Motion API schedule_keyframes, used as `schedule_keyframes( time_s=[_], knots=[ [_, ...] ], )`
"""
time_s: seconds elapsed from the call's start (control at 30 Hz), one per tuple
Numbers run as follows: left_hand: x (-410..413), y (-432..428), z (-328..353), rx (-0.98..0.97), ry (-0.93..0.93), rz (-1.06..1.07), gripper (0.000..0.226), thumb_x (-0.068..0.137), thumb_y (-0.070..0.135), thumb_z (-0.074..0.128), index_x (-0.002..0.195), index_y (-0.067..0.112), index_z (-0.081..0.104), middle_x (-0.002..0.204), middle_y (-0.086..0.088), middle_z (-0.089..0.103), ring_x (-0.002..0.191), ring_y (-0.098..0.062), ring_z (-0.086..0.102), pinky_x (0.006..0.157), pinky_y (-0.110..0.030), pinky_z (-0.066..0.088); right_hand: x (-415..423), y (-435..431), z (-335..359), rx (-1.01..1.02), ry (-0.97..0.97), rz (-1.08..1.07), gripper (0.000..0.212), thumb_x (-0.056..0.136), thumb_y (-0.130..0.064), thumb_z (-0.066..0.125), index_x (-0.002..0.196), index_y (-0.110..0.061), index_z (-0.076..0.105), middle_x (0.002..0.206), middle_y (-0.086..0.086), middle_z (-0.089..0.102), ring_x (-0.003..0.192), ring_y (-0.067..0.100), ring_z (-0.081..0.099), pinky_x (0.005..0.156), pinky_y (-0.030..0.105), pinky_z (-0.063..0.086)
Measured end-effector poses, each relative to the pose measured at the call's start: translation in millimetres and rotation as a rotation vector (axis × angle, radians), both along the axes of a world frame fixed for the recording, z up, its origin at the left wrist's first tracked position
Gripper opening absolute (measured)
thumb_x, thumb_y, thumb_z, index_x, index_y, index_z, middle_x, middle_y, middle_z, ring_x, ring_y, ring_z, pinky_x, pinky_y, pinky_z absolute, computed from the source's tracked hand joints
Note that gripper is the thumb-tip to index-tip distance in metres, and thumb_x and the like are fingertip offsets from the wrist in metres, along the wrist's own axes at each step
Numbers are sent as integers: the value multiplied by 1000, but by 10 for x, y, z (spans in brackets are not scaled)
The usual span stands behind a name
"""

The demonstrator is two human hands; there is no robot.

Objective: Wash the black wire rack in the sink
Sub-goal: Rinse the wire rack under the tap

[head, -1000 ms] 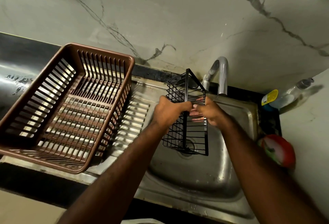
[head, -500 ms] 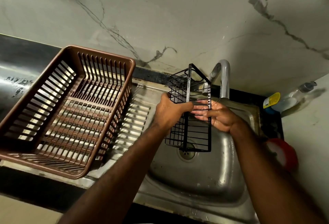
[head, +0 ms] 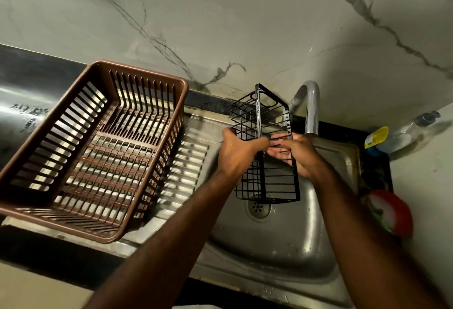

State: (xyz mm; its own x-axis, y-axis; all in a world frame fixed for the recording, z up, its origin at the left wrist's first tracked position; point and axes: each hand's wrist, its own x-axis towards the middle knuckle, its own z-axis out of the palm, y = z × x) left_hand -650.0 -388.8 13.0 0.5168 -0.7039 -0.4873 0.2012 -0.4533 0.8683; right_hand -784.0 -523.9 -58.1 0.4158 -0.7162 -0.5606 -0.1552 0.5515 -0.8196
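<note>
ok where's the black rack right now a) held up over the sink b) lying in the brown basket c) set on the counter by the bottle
a: the left hand grips the rack above the sink, the right hand touching its wires.

The steel counter [head: 36,102] is carrying a brown basket [head: 144,73] on its ribbed left part, beside the sink [head: 269,247]. At the far right a clear bottle [head: 397,134] is lying on its side, a red round object [head: 392,213] sitting nearer.
</note>
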Motion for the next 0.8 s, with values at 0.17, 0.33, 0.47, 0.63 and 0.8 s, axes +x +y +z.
schedule_keyframes(
  time_s=[0.17,0.33,0.47,0.63,0.8],
  knots=[
    [63,14,11,5,31,37,93,78,29,81,149,12,23,127,-6,50,115,-23,53,87,-36,46,-187,-13,-85,130,-253,54,56,82,14,35,136,8,48,129,33,59,117,51,59,105,46,49],
    [62,25,44,-9,34,-6,94,81,24,79,152,13,19,127,-4,44,117,-23,49,89,-37,44,-274,-2,-110,111,-327,111,62,82,23,34,141,6,42,134,33,56,122,51,57,107,45,47],
    [21,29,43,-10,29,-4,92,81,22,79,150,11,19,124,-4,43,114,-21,46,88,-36,41,-235,15,-135,-65,-121,219,60,81,16,61,137,-3,49,128,19,65,120,38,63,106,41,47],
    [-27,20,30,-27,45,28,97,79,21,80,151,10,16,139,-14,45,119,-24,46,94,-37,42,-85,51,-83,-259,148,142,39,82,10,72,116,-8,64,106,15,75,100,28,73,88,33,58],
    [-15,-19,96,-45,29,45,96,81,21,79,150,11,14,130,-8,42,118,-23,46,92,-39,44,29,81,-87,-360,368,-24,21,83,-8,79,100,-6,68,90,12,75,78,21,75,68,30,61]
  ],
)
